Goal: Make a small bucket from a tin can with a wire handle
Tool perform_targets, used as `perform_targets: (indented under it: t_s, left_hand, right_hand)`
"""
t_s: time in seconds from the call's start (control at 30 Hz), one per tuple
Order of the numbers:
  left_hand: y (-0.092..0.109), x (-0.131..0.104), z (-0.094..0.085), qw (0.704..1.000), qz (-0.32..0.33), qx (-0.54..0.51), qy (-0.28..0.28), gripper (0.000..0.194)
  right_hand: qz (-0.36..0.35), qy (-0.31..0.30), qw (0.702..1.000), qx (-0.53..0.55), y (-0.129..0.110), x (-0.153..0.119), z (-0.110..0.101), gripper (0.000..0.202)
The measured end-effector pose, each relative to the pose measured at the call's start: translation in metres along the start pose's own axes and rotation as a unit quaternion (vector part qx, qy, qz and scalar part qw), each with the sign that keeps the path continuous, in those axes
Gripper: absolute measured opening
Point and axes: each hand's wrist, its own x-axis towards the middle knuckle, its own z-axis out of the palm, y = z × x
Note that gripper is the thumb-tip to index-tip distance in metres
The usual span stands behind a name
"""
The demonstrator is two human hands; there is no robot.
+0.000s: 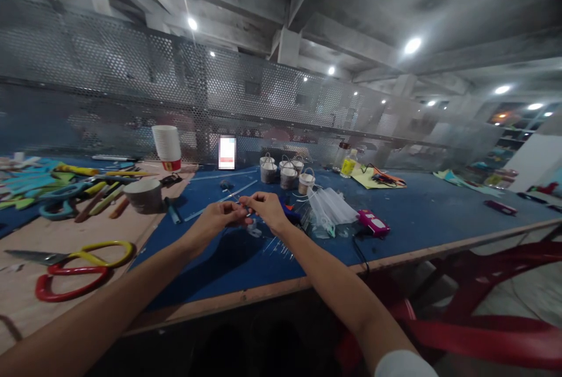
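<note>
My left hand (222, 216) and my right hand (264, 208) meet over the blue tabletop (197, 277), fingertips almost touching. Both are pinched closed around something small and thin that I cannot make out. Just beyond them a thin light rod end shows. Below my right hand, several thin clear sticks (281, 248) lie on the blue surface. Clear plastic bags (331, 208) rest to the right of my right hand. Behind them stand several small white cups with wire handles (288, 175).
Red-and-yellow scissors (72, 271), a grey cup (144, 196), knives and pliers lie left. Stacked paper cups (167, 146) and a lit phone screen (227, 153) stand behind. A magenta device (373, 223) is right; a red chair (487, 339) is front right.
</note>
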Motion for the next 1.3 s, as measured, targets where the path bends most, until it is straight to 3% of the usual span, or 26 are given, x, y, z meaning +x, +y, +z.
perform_targets:
  t_s: [0.13, 0.3, 0.43, 0.67, 0.87, 1.03, 1.2, 1.3]
  left_hand:
    - [-0.0044, 0.0015, -0.001, 0.999, -0.018, -0.001, -0.03, 0.035]
    - [-0.0071, 0.0045, -0.0009, 0.999, 0.019, 0.024, 0.014, 0.032]
    - [-0.005, 0.0033, -0.0002, 1.0, 0.022, -0.01, 0.003, 0.033]
    - [-0.0033, 0.0009, -0.0039, 0.996, -0.028, -0.087, 0.006, 0.03]
    - [0.0012, -0.0015, -0.0021, 0.999, -0.003, -0.028, 0.017, 0.026]
    - [0.0026, -0.0016, -0.0014, 0.997, -0.036, -0.061, -0.006, 0.025]
    - [-0.0005, 0.0001, -0.0022, 1.0, 0.012, -0.004, 0.02, 0.025]
    - [-0.0031, 0.0016, -0.0042, 0.999, -0.016, -0.042, 0.003, 0.026]
  right_hand:
    - [0.006, -0.001, 1.0, 0.006, 0.0014, 0.0002, 0.0003, 0.044]
    - [-0.001, -0.003, 1.0, 0.0, 0.0009, -0.0009, 0.001, 0.045]
    - [0.001, -0.008, 1.0, 0.006, 0.0016, 0.0002, 0.0002, 0.044]
    - [-0.004, -0.029, 0.999, 0.041, 0.0018, 0.0015, -0.002, 0.042]
    - [-0.014, -0.016, 0.999, 0.032, 0.0023, 0.001, -0.0012, 0.042]
    - [-0.012, -0.02, 0.999, 0.041, 0.0045, 0.0021, -0.0014, 0.042]
    - [-0.023, -0.023, 0.999, 0.042, 0.0067, 0.0023, -0.0008, 0.04]
    - [-0.015, -0.028, 0.998, 0.048, 0.0054, 0.0019, -0.0003, 0.041]
